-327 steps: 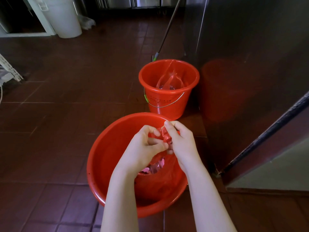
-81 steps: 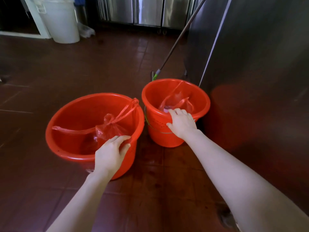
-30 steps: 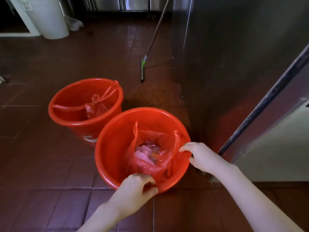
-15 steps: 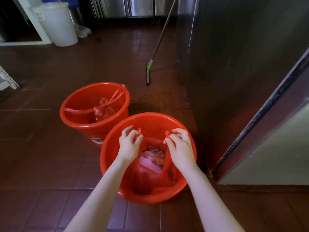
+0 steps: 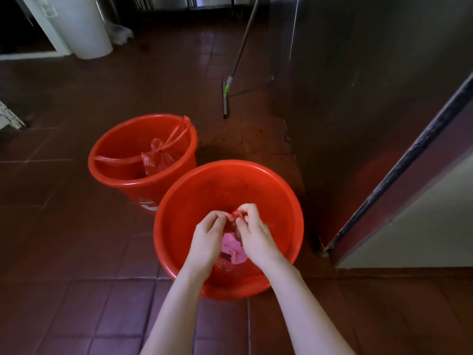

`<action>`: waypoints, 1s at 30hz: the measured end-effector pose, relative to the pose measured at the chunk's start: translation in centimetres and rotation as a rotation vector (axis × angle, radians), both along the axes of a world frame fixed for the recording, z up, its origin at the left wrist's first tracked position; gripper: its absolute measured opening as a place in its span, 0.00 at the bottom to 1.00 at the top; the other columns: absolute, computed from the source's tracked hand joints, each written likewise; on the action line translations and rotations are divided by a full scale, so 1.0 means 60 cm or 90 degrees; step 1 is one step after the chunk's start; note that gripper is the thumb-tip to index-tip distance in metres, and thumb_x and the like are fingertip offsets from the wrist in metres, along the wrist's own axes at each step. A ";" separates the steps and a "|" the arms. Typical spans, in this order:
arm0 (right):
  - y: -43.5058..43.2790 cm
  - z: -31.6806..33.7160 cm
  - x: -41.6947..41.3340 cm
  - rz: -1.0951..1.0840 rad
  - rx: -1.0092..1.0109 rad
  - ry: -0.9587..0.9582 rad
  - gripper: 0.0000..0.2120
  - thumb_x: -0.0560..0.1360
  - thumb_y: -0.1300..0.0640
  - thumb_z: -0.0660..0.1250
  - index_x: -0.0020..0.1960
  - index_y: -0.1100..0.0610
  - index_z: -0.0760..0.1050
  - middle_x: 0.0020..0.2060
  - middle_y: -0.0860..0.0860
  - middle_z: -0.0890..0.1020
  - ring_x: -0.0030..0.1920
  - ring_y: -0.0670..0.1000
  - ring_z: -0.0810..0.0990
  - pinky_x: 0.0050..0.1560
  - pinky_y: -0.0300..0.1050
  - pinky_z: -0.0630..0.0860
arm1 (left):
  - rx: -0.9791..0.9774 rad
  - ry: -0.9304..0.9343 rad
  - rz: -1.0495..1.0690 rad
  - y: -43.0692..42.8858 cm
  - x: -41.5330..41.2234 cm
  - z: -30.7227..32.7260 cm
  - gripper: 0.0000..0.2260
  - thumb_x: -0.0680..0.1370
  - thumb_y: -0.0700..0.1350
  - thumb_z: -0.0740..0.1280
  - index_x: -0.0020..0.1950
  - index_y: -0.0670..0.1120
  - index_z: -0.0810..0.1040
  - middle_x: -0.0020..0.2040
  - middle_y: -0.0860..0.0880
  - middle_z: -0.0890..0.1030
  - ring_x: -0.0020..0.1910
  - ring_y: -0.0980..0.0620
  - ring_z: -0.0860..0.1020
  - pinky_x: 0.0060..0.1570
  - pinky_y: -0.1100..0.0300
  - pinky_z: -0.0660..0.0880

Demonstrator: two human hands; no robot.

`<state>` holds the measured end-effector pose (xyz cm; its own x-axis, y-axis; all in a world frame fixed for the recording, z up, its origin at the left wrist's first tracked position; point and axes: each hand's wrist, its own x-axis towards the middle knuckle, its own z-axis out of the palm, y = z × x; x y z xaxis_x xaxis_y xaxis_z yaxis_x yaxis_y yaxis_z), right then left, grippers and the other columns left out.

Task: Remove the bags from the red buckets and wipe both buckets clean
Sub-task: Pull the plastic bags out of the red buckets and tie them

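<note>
Red buckets, two by my count, stand side by side on the floor (image 5: 76, 252): the far bucket (image 5: 115, 139) holds one knotted bag (image 5: 156, 160); inside the near bucket (image 5: 194, 201) my left hand (image 5: 206, 239) and right hand (image 5: 256, 239) both pinch the second bag (image 5: 231, 252) by its handles.

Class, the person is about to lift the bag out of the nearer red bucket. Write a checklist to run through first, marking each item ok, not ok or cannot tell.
1. Both hands grip the near bag by its handles: ok; left hand and right hand pinch them.
2. Knot finished: cannot tell; fingers hide it.
3. Near bag clear of the rim of the near bucket: ok.
4. Far bag tied: ok, inside the far bucket.
5. Inner wall of the near bucket clean: not ok; dark specks.
6. Squeegee apart from both buckets: ok.
</note>
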<state>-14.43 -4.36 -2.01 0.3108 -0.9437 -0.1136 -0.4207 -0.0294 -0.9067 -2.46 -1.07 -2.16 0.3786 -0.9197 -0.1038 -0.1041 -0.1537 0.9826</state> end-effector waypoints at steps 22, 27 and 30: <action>0.010 -0.008 -0.004 0.041 -0.125 -0.022 0.12 0.73 0.59 0.71 0.50 0.41 0.78 0.50 0.41 0.76 0.50 0.41 0.78 0.44 0.28 0.75 | 0.122 0.102 0.104 0.015 0.001 -0.020 0.04 0.78 0.41 0.67 0.44 0.45 0.80 0.40 0.45 0.84 0.42 0.46 0.81 0.47 0.48 0.78; 0.009 -0.011 0.004 0.021 -0.124 -0.012 0.10 0.76 0.57 0.68 0.43 0.43 0.74 0.50 0.43 0.74 0.49 0.42 0.78 0.41 0.30 0.75 | 0.170 0.117 0.087 0.018 0.002 -0.020 0.06 0.80 0.41 0.64 0.44 0.44 0.76 0.39 0.44 0.81 0.42 0.44 0.79 0.46 0.48 0.75; 0.000 -0.011 0.004 -0.062 -0.071 -0.040 0.07 0.78 0.60 0.64 0.46 0.48 0.72 0.45 0.48 0.79 0.45 0.51 0.81 0.47 0.43 0.78 | 0.126 0.162 0.019 0.021 0.006 -0.013 0.06 0.79 0.37 0.63 0.42 0.44 0.73 0.35 0.47 0.79 0.39 0.48 0.77 0.42 0.54 0.72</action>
<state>-14.20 -4.33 -2.65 0.2201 -0.9754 0.0105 -0.3690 -0.0932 -0.9247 -2.12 0.18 -2.95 0.3436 -0.8610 -0.3750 0.1490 -0.3443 0.9270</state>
